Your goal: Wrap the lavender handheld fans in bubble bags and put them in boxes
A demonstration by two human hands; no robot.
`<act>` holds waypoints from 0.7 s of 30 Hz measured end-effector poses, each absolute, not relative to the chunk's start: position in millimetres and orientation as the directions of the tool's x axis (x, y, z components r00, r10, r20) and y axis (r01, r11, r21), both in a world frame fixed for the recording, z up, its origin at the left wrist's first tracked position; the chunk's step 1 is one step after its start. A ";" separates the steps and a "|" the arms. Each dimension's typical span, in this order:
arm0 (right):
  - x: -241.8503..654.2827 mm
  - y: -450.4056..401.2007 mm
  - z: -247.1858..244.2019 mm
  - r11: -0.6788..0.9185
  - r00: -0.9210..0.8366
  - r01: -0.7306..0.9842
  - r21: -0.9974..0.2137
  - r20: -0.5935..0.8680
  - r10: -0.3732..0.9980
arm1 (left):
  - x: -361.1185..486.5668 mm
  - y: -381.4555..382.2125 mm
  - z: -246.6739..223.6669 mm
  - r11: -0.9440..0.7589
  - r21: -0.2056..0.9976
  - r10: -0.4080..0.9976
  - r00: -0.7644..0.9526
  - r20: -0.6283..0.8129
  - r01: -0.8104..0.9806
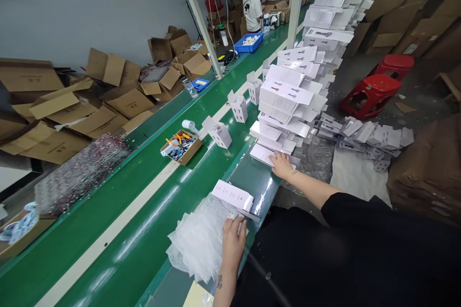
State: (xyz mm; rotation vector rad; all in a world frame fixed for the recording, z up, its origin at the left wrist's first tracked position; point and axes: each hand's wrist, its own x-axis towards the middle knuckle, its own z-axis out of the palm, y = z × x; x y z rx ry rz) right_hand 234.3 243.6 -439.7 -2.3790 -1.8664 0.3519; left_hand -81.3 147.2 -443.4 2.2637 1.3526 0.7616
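Note:
My left hand is at the right edge of a pile of clear bubble-wrap bags, its fingers bent over the edge of a bag. Just beyond those fingers a white printed carton lies on the bench, its flap pointing towards me. My right hand reaches forward and grips the near end of a flat white carton at the foot of the stack; the thumb is partly hidden. Behind it rises a tall, leaning stack of white cartons.
Several open white cartons, one of them nearest, stand along the green conveyor. A small box of parts sits beside a white handheld device. Red stools are at the right. Two people work at the far end.

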 end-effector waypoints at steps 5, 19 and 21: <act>250.9 238.9 -438.9 -0.175 0.166 0.949 -0.262 -0.055 0.985 | -79.6 148.6 -438.2 -0.389 0.635 0.915 0.361 0.180 0.668; 311.4 256.7 -432.3 -0.416 0.539 0.695 -0.587 0.042 0.841 | -47.6 186.8 -423.4 -0.260 0.775 0.943 0.323 0.077 0.576; 321.6 242.3 -431.3 -0.421 0.541 0.695 -0.583 0.040 0.840 | -45.3 189.2 -422.3 -0.246 0.780 0.943 0.328 0.055 0.576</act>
